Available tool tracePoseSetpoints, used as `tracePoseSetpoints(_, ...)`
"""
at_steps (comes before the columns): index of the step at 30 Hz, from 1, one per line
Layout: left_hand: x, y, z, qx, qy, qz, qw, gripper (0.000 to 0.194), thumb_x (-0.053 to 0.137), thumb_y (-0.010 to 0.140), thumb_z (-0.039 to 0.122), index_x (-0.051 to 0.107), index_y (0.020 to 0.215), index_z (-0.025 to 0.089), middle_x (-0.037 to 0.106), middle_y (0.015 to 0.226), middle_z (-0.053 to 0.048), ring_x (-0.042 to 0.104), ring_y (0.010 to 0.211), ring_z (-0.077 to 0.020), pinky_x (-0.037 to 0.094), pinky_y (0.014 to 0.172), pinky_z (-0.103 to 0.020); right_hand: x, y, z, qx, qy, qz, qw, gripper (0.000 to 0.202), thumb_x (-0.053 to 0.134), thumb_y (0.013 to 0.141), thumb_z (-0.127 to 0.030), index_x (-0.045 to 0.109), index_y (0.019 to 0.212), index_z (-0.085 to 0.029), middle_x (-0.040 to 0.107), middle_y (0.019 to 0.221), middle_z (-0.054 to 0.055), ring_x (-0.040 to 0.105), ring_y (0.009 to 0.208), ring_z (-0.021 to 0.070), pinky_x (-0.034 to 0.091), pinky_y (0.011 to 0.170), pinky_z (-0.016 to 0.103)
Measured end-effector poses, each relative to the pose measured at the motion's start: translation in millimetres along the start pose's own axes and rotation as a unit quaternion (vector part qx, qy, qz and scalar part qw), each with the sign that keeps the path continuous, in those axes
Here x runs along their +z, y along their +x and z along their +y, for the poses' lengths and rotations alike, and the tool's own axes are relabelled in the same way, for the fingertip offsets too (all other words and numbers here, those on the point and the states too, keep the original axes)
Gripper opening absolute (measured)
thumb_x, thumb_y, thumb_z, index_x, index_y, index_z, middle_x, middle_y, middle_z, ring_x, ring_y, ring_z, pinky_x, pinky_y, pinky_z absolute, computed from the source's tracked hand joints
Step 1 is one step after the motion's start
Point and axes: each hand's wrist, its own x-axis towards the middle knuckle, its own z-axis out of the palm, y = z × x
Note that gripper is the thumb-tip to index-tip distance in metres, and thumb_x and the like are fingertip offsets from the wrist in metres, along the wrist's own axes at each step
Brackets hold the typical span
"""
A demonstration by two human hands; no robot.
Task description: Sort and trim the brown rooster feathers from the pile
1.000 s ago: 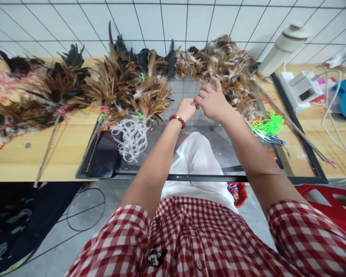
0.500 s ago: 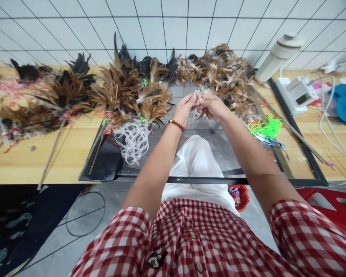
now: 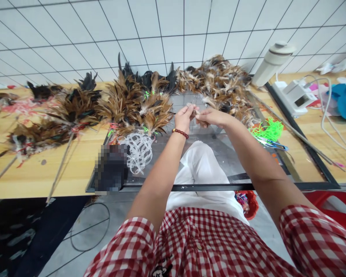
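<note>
My left hand (image 3: 183, 117) and my right hand (image 3: 210, 117) meet fingertip to fingertip above the glass top (image 3: 173, 165). Between the left fingers is a small brown feather (image 3: 194, 114), mostly covered by them. The right fingers are bent into a pinch close beside it; what they grip is hidden. Just beyond the hands lies a large heap of brown and cream feathers (image 3: 219, 82). Bundles of brown and black feathers (image 3: 123, 98) stand to the left, with bits of green tie among them. A tangle of clear strip (image 3: 140, 152) lies left of my left forearm.
Bright green ties (image 3: 268, 130) and blue-handled snips (image 3: 272, 144) lie on the right. A thin stick (image 3: 300, 132) crosses the frame there. Behind are a bottle (image 3: 272, 63) and a white power strip (image 3: 291, 100). Feathered sticks (image 3: 60, 163) rest on the wooden table at left.
The camera view has tilted, so the table sits lower in the picture. Both hands stay together; the right fingers have curled more, and less feather shows below them.
</note>
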Motion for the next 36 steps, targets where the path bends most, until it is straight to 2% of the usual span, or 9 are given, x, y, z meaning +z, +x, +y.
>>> tracePoseSetpoints(2,0.1,3,-4,0.014,0.010,0.002,1.000,0.011,0.075,0.091,0.022,0.071,0.081,0.017,0.070,0.065,0.004,0.068,0.064,-0.0058,0.052,0.073,-0.018,-12,4,7,-0.078,-0.117,0.081,0.987,0.018,0.084,0.077,-0.028,0.070,0.073,-0.017,0.062,0.066,0.000,0.053,0.063,0.0132,0.047,0.066,0.027)
tracePoseSetpoints(5,3.2,-1,-5,0.021,0.029,-0.033,0.999,0.024,0.065,0.097,0.019,0.066,0.073,0.017,0.061,0.056,0.006,0.064,0.056,-0.0065,0.052,0.066,-0.018,-23,11,15,-0.179,-0.091,0.188,0.961,0.037,0.089,0.066,-0.031,0.077,0.099,-0.018,0.072,0.089,0.003,0.061,0.075,0.0159,0.055,0.077,0.033)
tracePoseSetpoints(9,8.8,-12,-1,-0.006,0.062,-0.103,0.993,0.040,0.055,0.103,0.015,0.055,0.063,0.016,0.057,0.052,0.006,0.055,0.045,-0.0047,0.046,0.053,-0.018,-22,14,18,-0.213,0.084,0.096,0.969,0.049,0.094,0.066,-0.041,0.078,0.107,-0.020,0.071,0.081,0.000,0.067,0.073,0.0160,0.059,0.076,0.033)
tracePoseSetpoints(15,8.0,-19,8,-0.040,0.105,-0.176,0.978,0.035,0.061,0.100,0.016,0.058,0.066,0.014,0.057,0.052,0.006,0.052,0.043,-0.0034,0.036,0.043,-0.016,-23,4,16,-0.182,0.178,-0.051,0.966,0.053,0.098,0.064,-0.049,0.080,0.102,-0.017,0.075,0.069,0.001,0.070,0.063,0.0152,0.060,0.067,0.030)
tracePoseSetpoints(20,4.7,-20,10,-0.067,0.133,-0.222,0.963,0.030,0.066,0.098,0.016,0.062,0.069,0.012,0.060,0.053,0.004,0.054,0.043,-0.0038,0.036,0.043,-0.016,-23,4,20,-0.165,0.230,-0.084,0.955,0.050,0.102,0.056,-0.049,0.079,0.084,-0.014,0.074,0.062,0.004,0.070,0.054,0.0172,0.061,0.059,0.031)
tracePoseSetpoints(24,2.5,-19,8,-0.086,0.125,-0.227,0.962,0.025,0.069,0.096,0.017,0.063,0.073,0.011,0.061,0.055,0.004,0.057,0.047,-0.0045,0.041,0.046,-0.016,-19,9,26,-0.161,0.252,-0.037,0.953,0.052,0.103,0.048,-0.052,0.071,0.065,-0.015,0.066,0.050,0.002,0.065,0.045,0.0177,0.058,0.049,0.030)
tracePoseSetpoints(28,4.8,-19,2,-0.115,0.102,-0.229,0.961,0.028,0.064,0.100,0.020,0.060,0.073,0.012,0.065,0.061,0.003,0.062,0.050,-0.0062,0.051,0.056,-0.019,-11,11,30,-0.138,0.247,0.042,0.958,0.048,0.102,0.047,-0.047,0.069,0.063,-0.016,0.064,0.050,0.000,0.061,0.044,0.0152,0.051,0.043,0.027)
tracePoseSetpoints(32,9.6,-19,0,-0.107,0.093,-0.183,0.973,0.032,0.057,0.103,0.021,0.058,0.073,0.014,0.051,0.052,0.007,0.051,0.044,-0.0048,0.043,0.049,-0.018,-11,8,25,-0.092,0.237,0.133,0.958,0.032,0.093,0.068,-0.038,0.070,0.069,-0.015,0.059,0.053,-0.003,0.051,0.047,0.0078,0.045,0.048,0.022)
tracePoseSetpoints(36,6.5,-14,8,-0.108,-0.020,-0.128,0.986,0.033,0.045,0.108,0.023,0.052,0.077,0.017,0.046,0.055,0.008,0.048,0.046,-0.0033,0.040,0.048,-0.014,-49,-22,12,-0.141,0.075,0.273,0.949,0.013,0.083,0.080,-0.022,0.078,0.091,-0.018,0.068,0.072,-0.002,0.055,0.061,0.0083,0.048,0.062,0.024)
